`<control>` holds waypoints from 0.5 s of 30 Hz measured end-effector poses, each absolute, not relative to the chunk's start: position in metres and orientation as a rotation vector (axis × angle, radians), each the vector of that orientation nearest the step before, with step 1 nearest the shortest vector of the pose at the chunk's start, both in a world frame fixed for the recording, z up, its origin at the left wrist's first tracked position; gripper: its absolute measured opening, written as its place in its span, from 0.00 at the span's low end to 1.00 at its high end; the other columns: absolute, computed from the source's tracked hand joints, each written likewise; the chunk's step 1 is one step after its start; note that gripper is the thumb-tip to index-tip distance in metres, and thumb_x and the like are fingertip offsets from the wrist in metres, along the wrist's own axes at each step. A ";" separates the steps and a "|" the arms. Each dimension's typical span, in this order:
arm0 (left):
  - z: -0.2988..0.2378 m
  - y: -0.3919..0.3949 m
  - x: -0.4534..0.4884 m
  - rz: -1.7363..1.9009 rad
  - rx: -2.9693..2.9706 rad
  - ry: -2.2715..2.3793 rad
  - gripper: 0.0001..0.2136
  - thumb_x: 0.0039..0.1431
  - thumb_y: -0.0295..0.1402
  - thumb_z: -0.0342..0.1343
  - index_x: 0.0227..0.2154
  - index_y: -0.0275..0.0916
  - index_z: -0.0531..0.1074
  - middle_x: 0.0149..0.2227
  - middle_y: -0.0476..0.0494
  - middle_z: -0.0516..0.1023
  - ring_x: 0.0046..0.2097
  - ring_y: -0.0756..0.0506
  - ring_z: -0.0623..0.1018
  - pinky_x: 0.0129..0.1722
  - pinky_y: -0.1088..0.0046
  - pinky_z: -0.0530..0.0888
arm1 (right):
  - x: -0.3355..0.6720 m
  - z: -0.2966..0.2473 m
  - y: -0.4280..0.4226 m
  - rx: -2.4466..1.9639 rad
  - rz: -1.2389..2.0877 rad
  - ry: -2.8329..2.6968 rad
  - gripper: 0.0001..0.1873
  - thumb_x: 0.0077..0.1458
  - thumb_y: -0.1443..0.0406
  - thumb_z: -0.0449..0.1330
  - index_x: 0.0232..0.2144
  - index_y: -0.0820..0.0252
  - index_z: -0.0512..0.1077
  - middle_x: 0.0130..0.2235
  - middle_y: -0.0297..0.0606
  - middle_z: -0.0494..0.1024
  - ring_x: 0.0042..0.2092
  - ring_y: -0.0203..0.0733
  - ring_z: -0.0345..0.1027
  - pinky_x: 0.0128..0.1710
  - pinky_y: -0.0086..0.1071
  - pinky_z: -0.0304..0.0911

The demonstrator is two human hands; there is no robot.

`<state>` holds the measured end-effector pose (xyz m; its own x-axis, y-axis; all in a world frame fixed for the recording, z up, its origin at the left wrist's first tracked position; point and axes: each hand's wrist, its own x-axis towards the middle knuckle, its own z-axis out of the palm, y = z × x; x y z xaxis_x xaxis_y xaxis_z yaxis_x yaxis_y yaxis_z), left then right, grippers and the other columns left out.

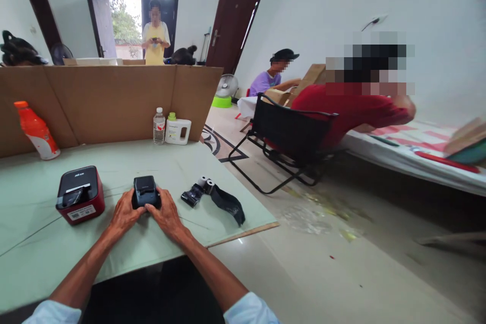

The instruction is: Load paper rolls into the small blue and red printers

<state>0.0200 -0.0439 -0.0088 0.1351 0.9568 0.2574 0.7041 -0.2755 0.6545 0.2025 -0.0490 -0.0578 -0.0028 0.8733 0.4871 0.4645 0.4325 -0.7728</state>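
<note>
Both of my hands hold a small black portable printer [146,192] low over the green tabletop. My left hand [127,210] wraps around its left side, and my right hand [166,212] grips the opposite side, with the thumbs meeting at the near edge. Left of them stands a dark red and black box [81,197] with a white label on its front and shiny black plastic on top. On the right lie two small white paper rolls [207,182], a black packet [193,195] and a black strap [229,203].
A cardboard screen [114,104] borders the table's [34,263] far side. Before it stand an orange bottle [37,131], a clear water bottle [159,126] and a white jug [178,129]. Rightward, a person in red [341,111] sits on a black folding chair [290,126]; other people are farther back.
</note>
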 end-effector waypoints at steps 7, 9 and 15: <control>-0.002 -0.030 -0.008 0.878 2.057 1.360 0.34 0.50 0.40 0.68 0.60 0.40 0.69 0.57 0.34 0.76 0.51 0.34 0.80 0.48 0.57 0.78 | 0.208 -0.058 -0.047 -1.146 0.536 -1.706 0.40 0.55 0.62 0.67 0.67 0.56 0.59 0.59 0.49 0.70 0.61 0.55 0.66 0.62 0.51 0.65; 0.000 -0.025 -0.012 0.883 2.077 1.311 0.34 0.50 0.41 0.68 0.61 0.41 0.69 0.58 0.34 0.75 0.53 0.34 0.79 0.48 0.58 0.78 | 0.209 -0.059 -0.047 -1.149 0.533 -1.716 0.40 0.55 0.63 0.67 0.67 0.56 0.59 0.59 0.49 0.70 0.61 0.55 0.66 0.63 0.51 0.64; -0.001 -0.012 -0.013 0.897 2.133 1.239 0.33 0.51 0.42 0.68 0.60 0.40 0.70 0.61 0.34 0.74 0.59 0.33 0.76 0.51 0.56 0.79 | 0.215 -0.055 -0.040 -1.110 0.559 -1.765 0.41 0.55 0.62 0.67 0.68 0.52 0.58 0.60 0.46 0.70 0.61 0.53 0.66 0.63 0.49 0.65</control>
<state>-0.0135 -0.0118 -0.0014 0.3652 0.8859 0.2861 0.5480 -0.4530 0.7032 0.2150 -0.0397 -0.0546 -0.1440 0.8690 0.4733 0.4378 0.4849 -0.7571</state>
